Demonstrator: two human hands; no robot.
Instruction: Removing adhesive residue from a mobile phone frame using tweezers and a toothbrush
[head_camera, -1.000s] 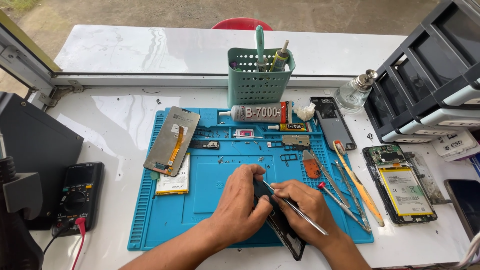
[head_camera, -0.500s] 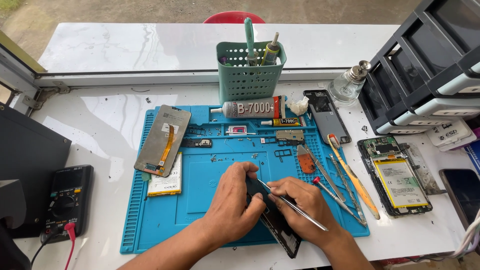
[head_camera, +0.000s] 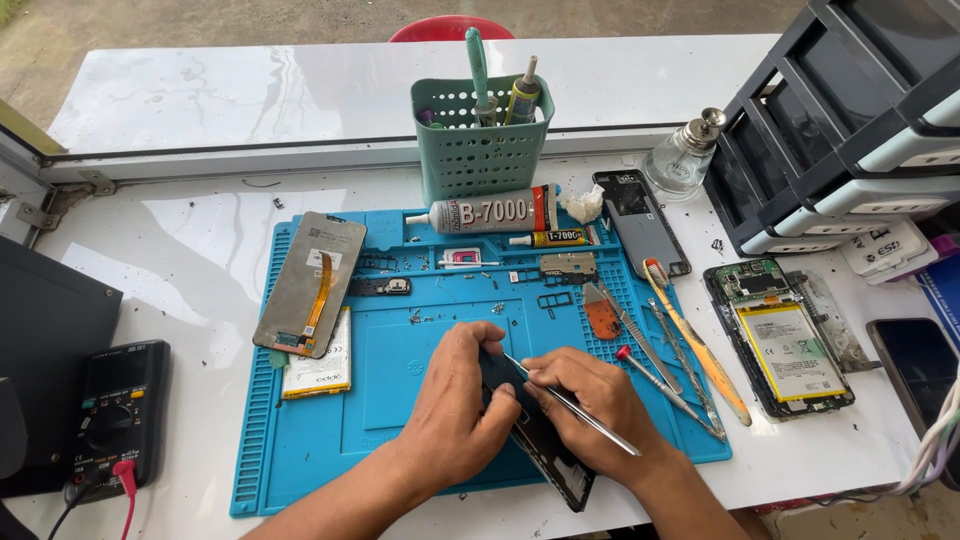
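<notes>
On the blue repair mat, near its front edge, the left hand clasps the dark phone frame and keeps it tilted. The right hand pinches metal tweezers, their tip at the frame's upper part. To do this well, the frame probably should stay steady and the tip should move gently, without slipping.

Counted by size: 1 mat, 1 drawer cabinet beyond the mat's right edge, 1 green tool basket behind the mat, 1 multimeter left of it, 2 glue tubes on its back part.
</notes>
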